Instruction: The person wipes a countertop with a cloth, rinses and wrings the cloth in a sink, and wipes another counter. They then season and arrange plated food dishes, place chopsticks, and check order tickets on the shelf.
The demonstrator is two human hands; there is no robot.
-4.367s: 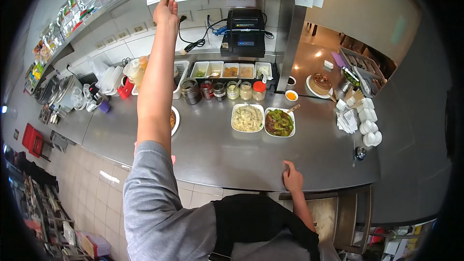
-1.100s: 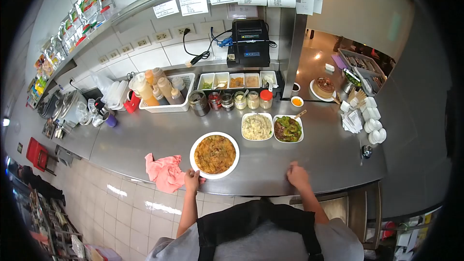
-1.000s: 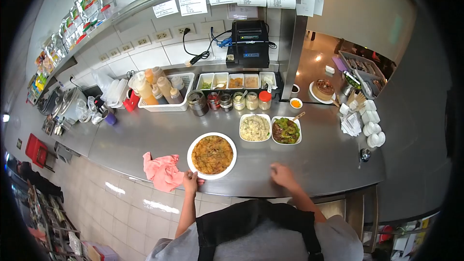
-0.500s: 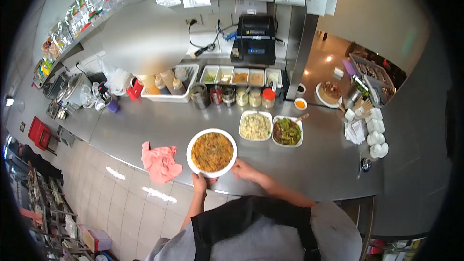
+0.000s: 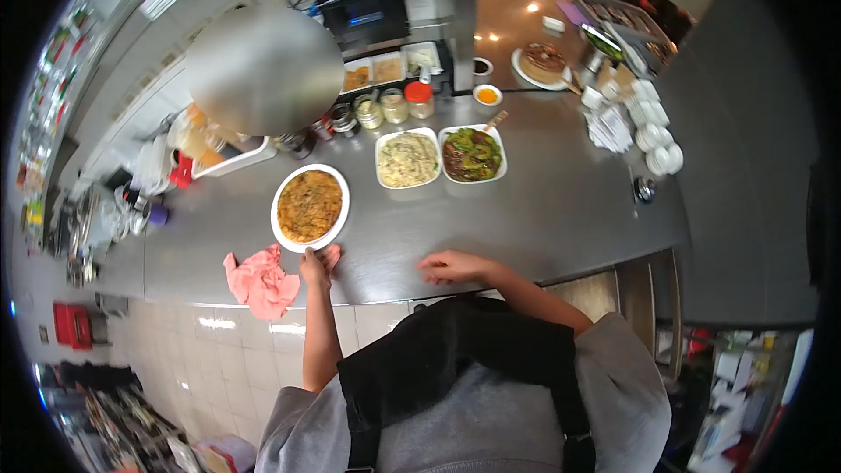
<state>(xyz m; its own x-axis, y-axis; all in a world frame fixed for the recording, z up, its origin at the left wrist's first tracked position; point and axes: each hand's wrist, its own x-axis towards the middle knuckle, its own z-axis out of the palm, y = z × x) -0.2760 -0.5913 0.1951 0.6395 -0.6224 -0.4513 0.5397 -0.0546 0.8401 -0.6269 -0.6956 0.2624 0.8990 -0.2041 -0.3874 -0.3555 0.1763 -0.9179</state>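
A round golden-brown omelette-like food [image 5: 309,206] lies on a white plate [image 5: 345,206] near the counter's front edge. At the plate's lower rim is my left hand [image 5: 320,265], thumb on the rim and fingers reaching to its right. My right hand [image 5: 454,267] is apart from the plate, low over the counter, its fingers loosely spread with nothing in them. A crumpled pink cloth [image 5: 265,283] rests left of my left hand, over the edge. Behind and to the right, two square white bowls hold a pale mash [image 5: 409,158] and green vegetables with dark pieces [image 5: 471,154].
Jars [image 5: 394,107], a red-lidded jar [image 5: 419,100] and a black printer [image 5: 363,0] stand behind. A basket of sauce bottles [image 5: 236,160] is at back left. Stacked white cups [image 5: 653,136] and napkins [image 5: 608,127] sit at right. A blurred patch hides part of the wall.
The view has swung to the right. My right hand has left the plate's right side and moved rightward, its fingers looser. My left hand stays at the lower rim.
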